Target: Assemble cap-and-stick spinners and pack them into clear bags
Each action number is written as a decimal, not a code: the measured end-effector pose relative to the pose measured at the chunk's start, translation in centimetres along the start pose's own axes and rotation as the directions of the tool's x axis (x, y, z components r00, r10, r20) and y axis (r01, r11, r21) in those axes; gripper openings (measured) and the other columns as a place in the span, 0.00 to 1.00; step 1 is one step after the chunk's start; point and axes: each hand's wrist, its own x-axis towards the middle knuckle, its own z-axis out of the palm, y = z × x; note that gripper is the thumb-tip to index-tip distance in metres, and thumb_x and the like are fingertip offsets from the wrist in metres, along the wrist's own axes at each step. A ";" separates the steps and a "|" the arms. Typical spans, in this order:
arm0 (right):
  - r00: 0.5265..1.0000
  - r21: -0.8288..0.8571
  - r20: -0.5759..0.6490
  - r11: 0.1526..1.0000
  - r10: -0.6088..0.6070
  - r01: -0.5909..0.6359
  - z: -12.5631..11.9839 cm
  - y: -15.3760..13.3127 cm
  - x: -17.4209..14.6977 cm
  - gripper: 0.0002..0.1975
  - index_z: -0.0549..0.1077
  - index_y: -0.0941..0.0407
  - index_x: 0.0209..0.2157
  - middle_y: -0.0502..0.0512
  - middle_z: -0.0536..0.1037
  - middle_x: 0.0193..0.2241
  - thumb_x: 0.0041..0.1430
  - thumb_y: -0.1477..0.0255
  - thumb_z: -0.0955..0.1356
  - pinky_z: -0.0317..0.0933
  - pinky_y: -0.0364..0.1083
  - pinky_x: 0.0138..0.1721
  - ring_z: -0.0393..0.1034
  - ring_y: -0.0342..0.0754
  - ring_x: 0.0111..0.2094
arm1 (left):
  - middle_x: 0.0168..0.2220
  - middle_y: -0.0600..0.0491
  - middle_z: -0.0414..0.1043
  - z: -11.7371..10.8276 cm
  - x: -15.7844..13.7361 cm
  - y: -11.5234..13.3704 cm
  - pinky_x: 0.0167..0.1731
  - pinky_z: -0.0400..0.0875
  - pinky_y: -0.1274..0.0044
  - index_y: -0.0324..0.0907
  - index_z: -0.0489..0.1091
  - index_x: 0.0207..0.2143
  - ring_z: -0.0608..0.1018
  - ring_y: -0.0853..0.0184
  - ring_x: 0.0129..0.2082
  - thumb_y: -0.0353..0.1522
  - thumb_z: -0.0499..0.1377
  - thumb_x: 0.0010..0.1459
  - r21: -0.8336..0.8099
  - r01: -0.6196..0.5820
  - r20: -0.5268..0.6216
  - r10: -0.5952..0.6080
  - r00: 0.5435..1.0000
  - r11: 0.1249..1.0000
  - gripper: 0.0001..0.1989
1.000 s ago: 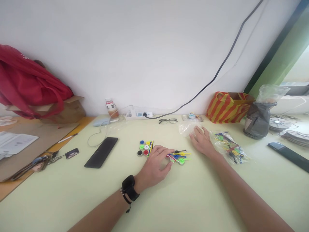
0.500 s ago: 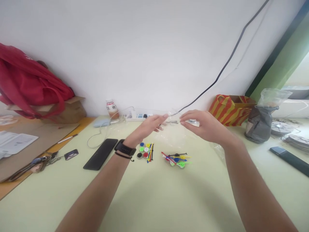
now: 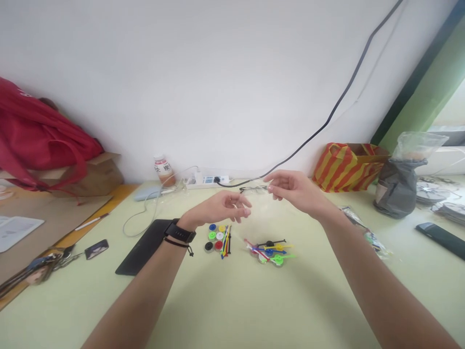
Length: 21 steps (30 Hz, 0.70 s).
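Note:
My left hand (image 3: 225, 206) hovers over the table with its fingers loosely curled and apart, holding nothing that I can see. Across from it, my right hand (image 3: 290, 190) is raised, fingers bent and slightly spread, also with nothing visible in it. Below the left hand lie several small round coloured discs (image 3: 219, 236) in rows, beside a bundle of coloured plastic arrow pointers (image 3: 225, 241). Nearer the middle is a heap of discs with arrow pointers on them (image 3: 271, 251). A pair of glasses (image 3: 254, 189) lies behind the hands. Any clear film between the hands is too faint to make out.
A clear bag of small parts (image 3: 370, 237) lies beside my right forearm. A black phone (image 3: 140, 254) is partly under my left arm. At the back stand a bottle (image 3: 165, 172), a power strip (image 3: 209, 182), a striped bag (image 3: 345, 167) and a grey bag (image 3: 395, 189).
My left hand has moved down and its fingers have loosened. The right hand has shifted slightly left and down. The glasses and the clear parts bag show more plainly; the view has shifted slightly.

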 end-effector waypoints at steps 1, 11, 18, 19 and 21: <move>0.999 0.022 -0.048 1.000 0.008 -0.007 -0.1 0.1 0.1 0.15 0.77 0.55 0.44 0.55 0.79 0.32 0.61 0.60 0.72 0.70 0.49 0.35 0.74 0.48 0.31 | 0.33 0.50 0.80 -0.2 0.0 -0.3 0.32 0.76 0.76 0.40 0.78 0.44 0.82 0.66 0.31 0.43 0.69 0.58 0.016 0.022 0.031 -0.022 0.999 1.000 0.19; 0.934 -0.383 -0.327 0.924 -0.143 0.008 -0.6 0.8 -0.4 0.06 0.77 0.54 0.35 0.51 0.79 0.29 0.58 0.66 0.73 0.62 0.46 0.30 0.70 0.47 0.29 | 0.29 0.49 0.81 -1.0 0.3 -2.1 0.25 0.71 0.80 0.40 0.81 0.38 0.80 0.68 0.26 0.45 0.70 0.55 0.098 0.062 -0.069 -0.055 0.996 0.993 0.18; 0.954 -0.473 -0.291 0.877 -0.067 -0.082 0.5 -0.4 -0.8 0.12 0.79 0.52 0.43 0.54 0.83 0.42 0.60 0.62 0.72 0.63 0.48 0.30 0.71 0.45 0.26 | 0.29 0.49 0.83 -1.1 0.0 -1.2 0.27 0.72 0.80 0.41 0.80 0.45 0.81 0.67 0.27 0.45 0.72 0.52 0.111 0.041 -0.095 -0.031 0.995 0.993 0.23; 0.955 -0.433 -0.295 0.895 -0.029 -0.107 0.5 -0.3 -0.8 0.14 0.78 0.52 0.44 0.54 0.83 0.43 0.59 0.61 0.72 0.63 0.48 0.29 0.71 0.45 0.26 | 0.28 0.49 0.82 -1.1 -0.1 -1.1 0.25 0.70 0.80 0.41 0.80 0.46 0.80 0.67 0.26 0.45 0.72 0.52 0.122 0.035 -0.097 -0.023 0.995 0.992 0.23; 0.969 -0.293 -0.238 0.946 0.066 -0.136 0.1 0.0 -0.8 0.17 0.78 0.52 0.46 0.56 0.83 0.43 0.59 0.59 0.73 0.64 0.47 0.27 0.71 0.46 0.26 | 0.27 0.50 0.82 -1.0 -0.1 -1.0 0.22 0.67 0.81 0.40 0.80 0.45 0.78 0.68 0.24 0.46 0.72 0.52 0.151 0.030 -0.102 -0.015 0.995 0.988 0.24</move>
